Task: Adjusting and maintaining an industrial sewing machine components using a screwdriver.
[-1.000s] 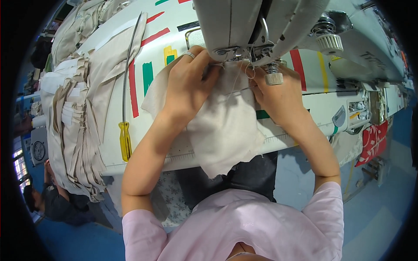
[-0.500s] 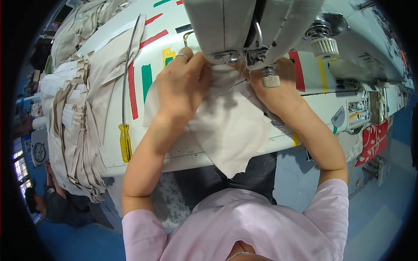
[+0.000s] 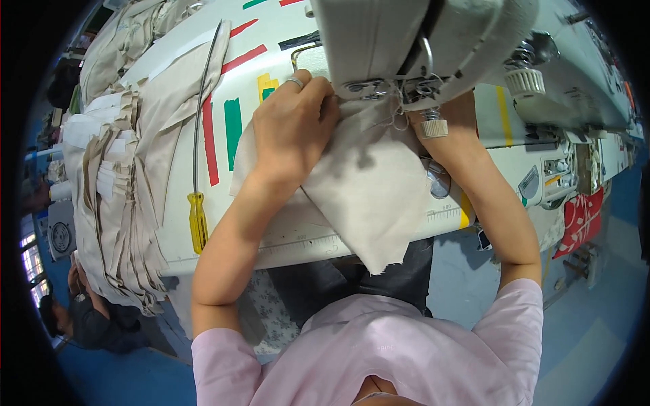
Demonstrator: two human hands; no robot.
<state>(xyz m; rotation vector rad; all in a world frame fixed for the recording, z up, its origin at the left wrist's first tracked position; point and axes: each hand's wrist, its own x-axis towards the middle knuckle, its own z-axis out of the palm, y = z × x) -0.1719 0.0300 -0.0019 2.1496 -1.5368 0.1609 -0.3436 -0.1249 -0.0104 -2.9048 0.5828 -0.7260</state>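
The curled left hand (image 3: pixel 292 128) is resting on the beige fabric panel (image 3: pixel 372 196), which is lying under the sewing machine head (image 3: pixel 379 44) and overhanging the desk (image 3: pixel 291 223); whether it or the half-hidden right hand (image 3: pixel 456 123) is pinching, I cannot tell. Both should be guiding evenly, not tugging.

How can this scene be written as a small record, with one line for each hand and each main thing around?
Left hand: resting on the beige fabric piece; grip unclear
Right hand: at the fabric's right side, partly hidden behind the sewing machine; contact unclear
Fabric: partly under the machine head; frayed near corner hangs past the table edge
Screwdriver: yellow handle, long shaft; lies left of the left forearm
Cloth stack: beige and white layers, at the far left
Tape strips: green, red, yellow, black
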